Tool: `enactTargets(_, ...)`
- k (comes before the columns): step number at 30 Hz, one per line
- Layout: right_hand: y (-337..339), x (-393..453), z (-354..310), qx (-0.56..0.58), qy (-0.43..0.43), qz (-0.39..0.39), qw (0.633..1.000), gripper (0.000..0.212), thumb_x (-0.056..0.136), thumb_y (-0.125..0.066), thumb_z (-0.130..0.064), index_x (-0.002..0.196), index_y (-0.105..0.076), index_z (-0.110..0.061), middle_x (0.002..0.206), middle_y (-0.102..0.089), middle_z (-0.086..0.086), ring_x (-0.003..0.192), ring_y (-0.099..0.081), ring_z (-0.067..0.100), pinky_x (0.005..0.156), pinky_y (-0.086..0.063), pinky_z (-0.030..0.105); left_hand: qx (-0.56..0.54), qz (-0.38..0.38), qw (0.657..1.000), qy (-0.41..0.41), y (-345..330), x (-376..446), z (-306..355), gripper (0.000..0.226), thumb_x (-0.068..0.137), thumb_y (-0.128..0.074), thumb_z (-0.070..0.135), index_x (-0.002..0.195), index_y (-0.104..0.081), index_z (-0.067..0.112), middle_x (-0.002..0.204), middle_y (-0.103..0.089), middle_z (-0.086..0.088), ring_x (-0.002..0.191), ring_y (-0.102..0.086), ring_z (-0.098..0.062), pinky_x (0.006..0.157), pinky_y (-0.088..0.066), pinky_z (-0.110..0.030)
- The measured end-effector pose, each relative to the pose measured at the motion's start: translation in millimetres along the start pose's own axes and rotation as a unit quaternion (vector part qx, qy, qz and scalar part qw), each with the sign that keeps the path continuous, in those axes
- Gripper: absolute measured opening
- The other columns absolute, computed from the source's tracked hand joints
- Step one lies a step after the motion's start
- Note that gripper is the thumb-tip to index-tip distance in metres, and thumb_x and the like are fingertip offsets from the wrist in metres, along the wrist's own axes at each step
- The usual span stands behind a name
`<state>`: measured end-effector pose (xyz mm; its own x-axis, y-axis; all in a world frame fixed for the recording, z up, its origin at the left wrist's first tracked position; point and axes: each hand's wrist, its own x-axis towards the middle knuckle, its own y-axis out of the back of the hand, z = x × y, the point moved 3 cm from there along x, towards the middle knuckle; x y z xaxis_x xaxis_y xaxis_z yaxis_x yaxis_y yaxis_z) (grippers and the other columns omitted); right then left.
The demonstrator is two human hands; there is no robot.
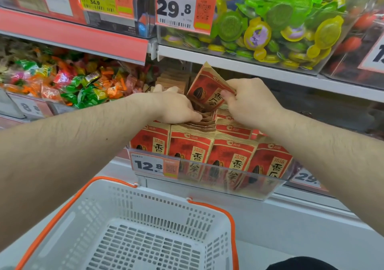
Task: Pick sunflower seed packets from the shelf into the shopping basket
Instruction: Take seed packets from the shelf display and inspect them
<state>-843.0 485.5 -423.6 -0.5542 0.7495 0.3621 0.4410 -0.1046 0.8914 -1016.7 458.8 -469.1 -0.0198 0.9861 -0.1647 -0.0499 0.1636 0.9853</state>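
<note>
Surroundings. Directly above the right hand's (252,101) grip runs a white upper shelf edge (249,67), close over the raised packet's top corner. On that shelf sits a clear bin of green, yellow and purple jelly cups (280,26), fronted by a price tag reading 29.8 (176,8). Left of the grip, beyond the left hand (176,107), lies a heap of wrapped candies (68,82) in orange, green and pink. Right of the grip the shelf bay is dark and its contents cannot be made out.

Task item. Held packet (207,89): red front with kraft-paper edges, a dark sunflower seed picture and black characters on a pale panel. It is tilted, its top corner pointing up and left, lifted above the stock. The right hand pinches it at its right edge, thumb on the front, fingers curled behind. The left hand, just left of the grip, reaches into the rows of shelved packets (209,151) with fingers bent among their tops; whether it grasps one cannot be told.

Stock. Matching packets stand upright in rows below and in front of the grip, held by a clear tray front (239,180) bearing a price tag reading 12.8 (153,164).

Edges and room. Below the grip and nearer the person, the white shopping basket (145,203) with orange rim and handles stands open-topped, its slotted floor visible. Both forearms cross above it.
</note>
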Motion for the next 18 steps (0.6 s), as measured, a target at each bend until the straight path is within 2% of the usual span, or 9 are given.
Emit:
enactTargets(6, -6, 24, -3, -0.082, 0.015, -0.073, 0.994, 0.019, 0.102, -0.048, -0.029, 0.102, -0.066, -0.027, 0.092, -0.062, 0.001, 0.089, -0.059, 0.028, 0.075, -0.046, 0.034, 0.005, -0.001, 1.0, 0.002, -1, -1, -1, 0.057, 0.095, -0.026, 0.07, 0.132, -0.059, 0.042, 0.149, -0.046, 0.009, 0.148, -0.013, -0.021, 0.115, -0.007, -0.057)
enactTargets(9, -21, 40, -3, -0.115, 0.008, -0.112, 0.987, 0.024, 0.101, -0.049, -0.034, 0.112, -0.067, -0.023, 0.106, -0.067, 0.004, 0.1, -0.061, 0.028, 0.084, -0.051, 0.038, 0.002, -0.011, 1.0, 0.007, -2, 0, -2, 0.067, 0.086, -0.022, 0.076, 0.131, -0.058, 0.043, 0.148, -0.046, 0.009, 0.147, -0.014, -0.022, 0.115, -0.008, -0.056)
enactTargets(12, -34, 54, -3, -0.139, 0.007, -0.136, 0.981, 0.029, 0.098, -0.054, -0.038, 0.115, -0.064, -0.017, 0.112, -0.066, 0.007, 0.103, -0.06, 0.028, 0.084, -0.05, 0.036, 0.002, -0.014, 1.0, 0.013, -2, 0, -3, 0.071, 0.081, -0.021, 0.079, 0.13, -0.06, 0.044, 0.15, -0.044, 0.007, 0.147, -0.014, -0.023, 0.115, -0.007, -0.057)
enactTargets(15, -38, 64, -4, -0.131, 0.004, -0.104, 0.986, 0.034, 0.094, -0.06, -0.033, 0.121, -0.06, -0.012, 0.11, -0.063, 0.007, 0.099, -0.057, 0.026, 0.077, -0.043, 0.031, 0.003, -0.012, 1.0, 0.006, -3, -1, -1, 0.063, 0.091, -0.024, 0.073, 0.131, -0.061, 0.042, 0.154, -0.04, 0.008, 0.15, -0.008, -0.022, 0.116, -0.003, -0.058)
enactTargets(18, -40, 71, -4, -0.123, 0.006, -0.065, 0.99, 0.018, 0.093, -0.055, -0.017, 0.109, -0.062, -0.015, 0.095, -0.059, 0.003, 0.084, -0.05, 0.021, 0.071, -0.04, 0.029, 0.001, -0.015, 1.0, 0.008, -2, -2, 0, 0.059, 0.095, -0.025, 0.07, 0.132, -0.061, 0.041, 0.157, -0.037, 0.006, 0.151, -0.003, -0.023, 0.117, -0.001, -0.057)
